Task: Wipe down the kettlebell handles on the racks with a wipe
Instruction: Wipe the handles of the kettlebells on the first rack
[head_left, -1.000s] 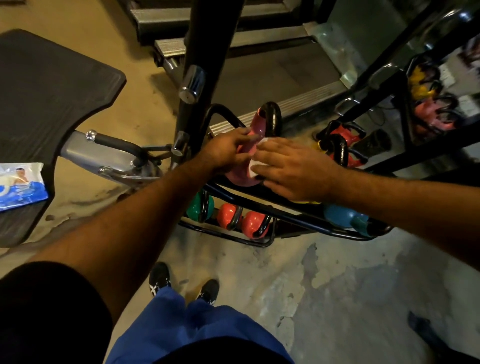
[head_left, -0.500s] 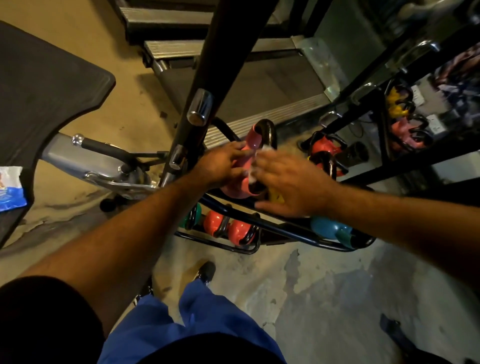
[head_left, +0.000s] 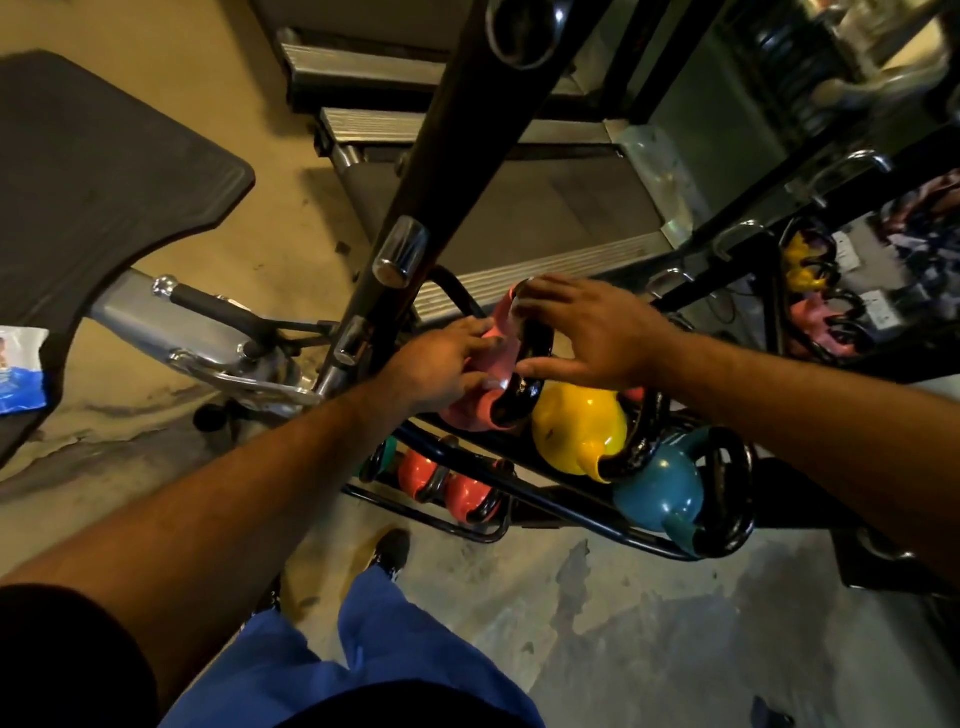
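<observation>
Left hand rests on the pink kettlebell; right hand grips its black handle, wipe indiscernible. Yellow kettlebell sits just beside; a black upright post crowds the rack.

Head view. Left grip rests on the pink kettlebell at the rack's upper left end; right grip spans its black handle. Yellow kettlebell and teal kettlebell sit alongside, toward the rack's right end.
</observation>
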